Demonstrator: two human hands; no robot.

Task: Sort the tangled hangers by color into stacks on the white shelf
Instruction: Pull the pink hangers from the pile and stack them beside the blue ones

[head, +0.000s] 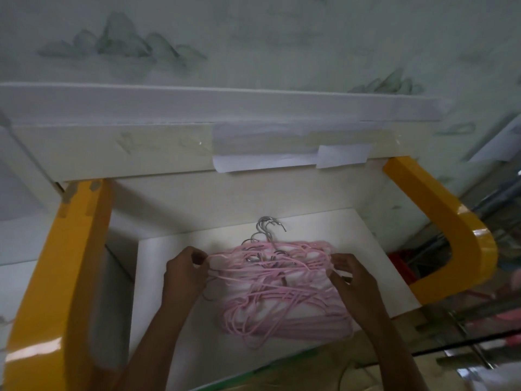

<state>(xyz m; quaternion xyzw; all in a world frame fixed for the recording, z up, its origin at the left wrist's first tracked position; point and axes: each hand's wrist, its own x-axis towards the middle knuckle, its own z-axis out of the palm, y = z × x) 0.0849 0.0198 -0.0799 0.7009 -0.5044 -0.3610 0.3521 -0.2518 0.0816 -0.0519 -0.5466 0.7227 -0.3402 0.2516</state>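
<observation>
A pile of several pink hangers with silver metal hooks lies on the white shelf. Most hooks point toward the back wall; a few sit tangled in the middle of the pile. My left hand pinches the left end of the top hangers. My right hand grips the right end of the same layer. Both forearms reach in from the bottom of the view. Only pink hangers show.
Yellow frame posts stand at the left and right of the shelf. A white upper board with taped paper overhangs the back. A glass edge and metal fittings lie at the lower right.
</observation>
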